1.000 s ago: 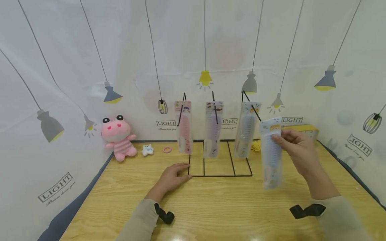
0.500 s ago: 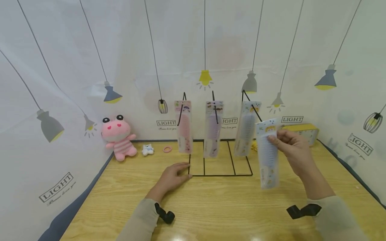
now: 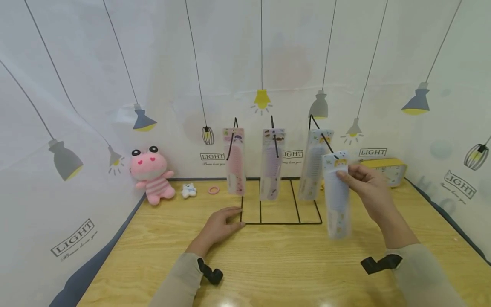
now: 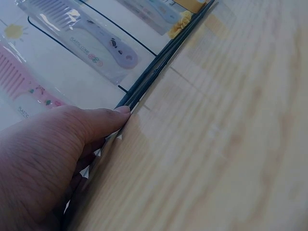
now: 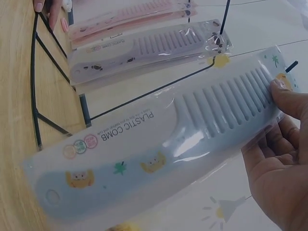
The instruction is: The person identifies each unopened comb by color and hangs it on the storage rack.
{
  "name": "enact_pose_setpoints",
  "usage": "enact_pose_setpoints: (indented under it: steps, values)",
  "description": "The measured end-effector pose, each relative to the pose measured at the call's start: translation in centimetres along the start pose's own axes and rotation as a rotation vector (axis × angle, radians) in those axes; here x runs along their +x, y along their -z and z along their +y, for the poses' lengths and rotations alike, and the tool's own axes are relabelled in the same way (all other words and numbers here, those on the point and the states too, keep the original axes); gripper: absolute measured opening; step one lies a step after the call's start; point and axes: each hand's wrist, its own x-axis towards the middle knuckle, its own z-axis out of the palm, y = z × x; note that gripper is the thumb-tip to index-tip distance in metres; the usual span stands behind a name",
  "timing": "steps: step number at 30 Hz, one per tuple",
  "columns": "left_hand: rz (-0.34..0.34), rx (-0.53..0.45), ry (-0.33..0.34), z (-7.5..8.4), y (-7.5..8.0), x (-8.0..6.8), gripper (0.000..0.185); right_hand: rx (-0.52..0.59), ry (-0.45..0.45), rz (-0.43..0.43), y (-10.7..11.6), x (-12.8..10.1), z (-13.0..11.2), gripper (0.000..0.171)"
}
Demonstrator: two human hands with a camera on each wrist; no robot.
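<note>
Nearest, on the desk (image 3: 268,264): left hand (image 3: 220,225) flat, fingers relaxed and straight, fingertips touching the front corner of the black wire rack (image 3: 281,222). Fingers mostly hidden under the palm in the left wrist view, only the thumb tip plain.

Further out, right hand (image 3: 366,187) raised, grip pinching the top of a packaged blue comb (image 3: 336,194), pack hanging down below the grip and left of the palm. Blurred in the head view; "PLASTIC COMB" print and cat pictures legible only in the right wrist view (image 5: 159,144). Hanging hole behind the fingers, not visible.

Beyond the grip, purple comb pack (image 3: 271,164) and pink comb pack (image 3: 235,161) hanging on the rack's hooks.
</note>
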Motion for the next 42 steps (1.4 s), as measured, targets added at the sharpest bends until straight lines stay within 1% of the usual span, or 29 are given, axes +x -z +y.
enact_pose_setpoints:
  steps: [6,11,17,22,25,28,31,38,42]
  values:
    - [-0.002,0.003,0.007,-0.1,0.1,0.0,0.055,-0.083,-0.069,0.041,-0.4,1.5,0.4,0.026]
    - [-0.003,0.002,0.008,-0.1,0.1,0.0,0.056,-0.124,-0.085,0.045,-0.7,2.6,0.7,0.029]
    - [0.005,0.009,-0.001,-0.2,0.1,0.0,0.056,-0.151,-0.099,0.064,-1.1,4.0,1.0,0.036]
    - [-0.005,0.001,0.01,-0.1,0.2,-0.1,0.056,-0.144,-0.088,0.072,-1.5,5.1,1.4,0.037]
    - [-0.01,-0.005,0.013,0.0,0.3,-0.1,0.056,-0.151,-0.097,0.076,-1.7,5.7,1.6,0.041]
    - [-0.008,-0.001,0.012,0.1,0.3,-0.1,0.056,-0.147,-0.122,0.099,-1.8,6.3,1.8,0.042]
    - [-0.004,0.001,0.014,0.0,0.3,-0.1,0.056,-0.133,-0.129,0.128,-1.9,6.7,2.0,0.042]
    - [0.002,0.004,-0.019,-0.2,0.0,0.0,0.055,-0.082,-0.138,0.166,-2.1,6.8,2.1,0.039]
    - [0.002,0.011,-0.015,-0.3,0.0,0.0,0.056,-0.072,-0.14,0.167,-2.1,6.8,2.1,0.04]
